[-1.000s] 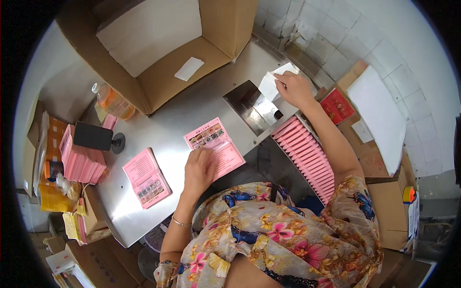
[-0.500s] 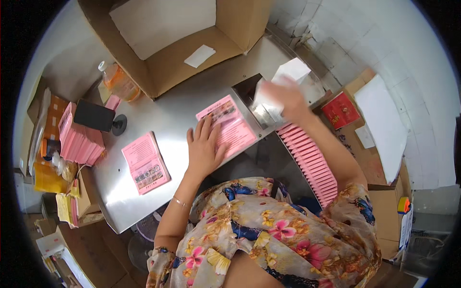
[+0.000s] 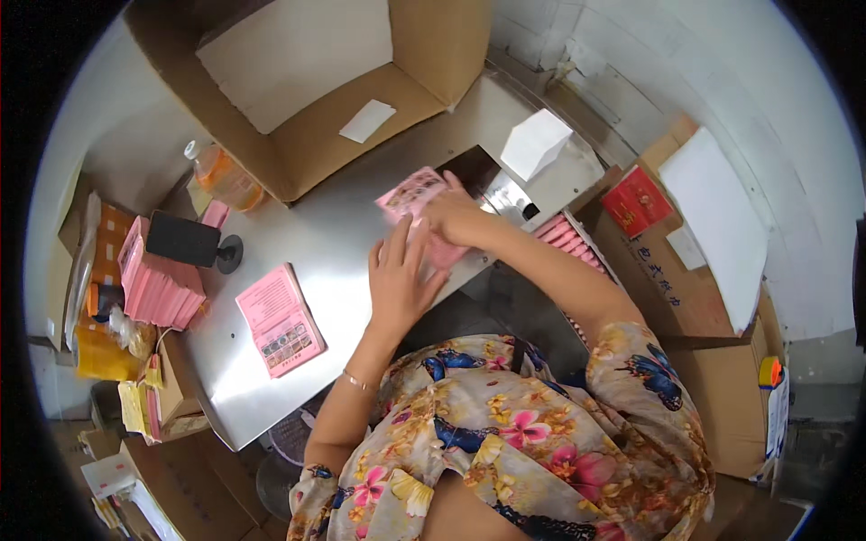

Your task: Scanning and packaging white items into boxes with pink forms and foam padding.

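On the metal table in front of me lies a pink printed packet (image 3: pixel 410 191), blurred and partly covered by my hands. My left hand (image 3: pixel 400 281) reaches up to its near left side, fingers stretched out and slightly apart. Across the packet's right part lies my right hand (image 3: pixel 454 216), smeared by motion; its fingertips and anything under them are hidden. Left of my hands, a pile of similar pink packets (image 3: pixel 280 320) rests on the table. A white block (image 3: pixel 536 144) stands beyond a dark opening in the tabletop (image 3: pixel 471 169).
A large open cardboard box (image 3: pixel 361 95) takes up the back of the table (image 3: pixel 212 370). Leftward stand a bottle of orange liquid (image 3: pixel 225 178), a black stand (image 3: pixel 185 239) and stacked pink packets (image 3: pixel 162 293). A row of pink packets (image 3: pixel 568 242) sits below my right forearm.
My right hand has swung leftward from beside the white block onto the pink packet. The packet's far end now looks raised or shifted. My left hand has moved slightly right and nearer me.
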A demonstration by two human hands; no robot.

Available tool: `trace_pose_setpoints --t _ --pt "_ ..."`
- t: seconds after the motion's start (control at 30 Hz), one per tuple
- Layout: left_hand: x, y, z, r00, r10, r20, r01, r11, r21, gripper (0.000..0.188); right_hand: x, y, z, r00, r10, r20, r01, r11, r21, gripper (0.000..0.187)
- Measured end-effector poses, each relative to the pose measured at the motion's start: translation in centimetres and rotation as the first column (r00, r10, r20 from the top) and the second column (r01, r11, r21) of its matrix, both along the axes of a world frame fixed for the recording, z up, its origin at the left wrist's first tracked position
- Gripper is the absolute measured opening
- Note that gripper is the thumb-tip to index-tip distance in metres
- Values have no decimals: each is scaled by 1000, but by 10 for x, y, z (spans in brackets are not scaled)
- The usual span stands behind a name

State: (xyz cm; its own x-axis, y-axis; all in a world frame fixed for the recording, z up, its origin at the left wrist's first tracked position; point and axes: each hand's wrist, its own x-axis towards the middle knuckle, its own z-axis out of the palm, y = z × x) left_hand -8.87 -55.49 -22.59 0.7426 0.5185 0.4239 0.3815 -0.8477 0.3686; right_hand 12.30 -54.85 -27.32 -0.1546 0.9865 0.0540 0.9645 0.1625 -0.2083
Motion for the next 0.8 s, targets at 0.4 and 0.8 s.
trace_pose_setpoints --t 0.4,0.8 --pt "-196 52 -4 867 465 -177 -465 884 47 20 51 -85 52 962 -264 78 267 963 -35 33" --pt "-10 5 -14 997 -72 8 72 994 -80 9 130 -75 80 892 -452 -2 385 757 528 29"
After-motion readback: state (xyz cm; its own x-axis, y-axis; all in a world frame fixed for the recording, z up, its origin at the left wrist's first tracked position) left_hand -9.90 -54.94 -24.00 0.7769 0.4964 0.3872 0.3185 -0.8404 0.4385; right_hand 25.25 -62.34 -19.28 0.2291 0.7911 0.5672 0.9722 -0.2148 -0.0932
